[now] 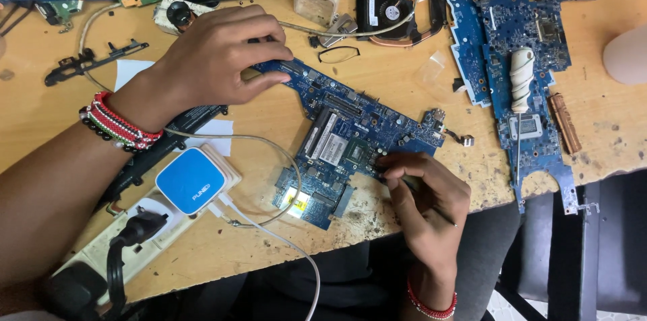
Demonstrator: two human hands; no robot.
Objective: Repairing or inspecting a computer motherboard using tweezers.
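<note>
Worn and scratched, the wooden tabletop [377,85] carries a blue circuit board [350,134] lying diagonally near its front edge. On the board's upper end rests the left hand [219,58], fingers curled and pressing down, gripping nothing. At the board's lower right edge the right hand [421,193] is pinched closed on a thin dark tool [431,208] (its tip is hidden by the fingers). Just left of the board a white power strip [128,233] bears a blue-and-white adapter [192,179]. Farther right lies a second blue board [522,58] with a white-handled screwdriver [520,82] on it; a small cooling fan [392,8] sits behind.
</note>
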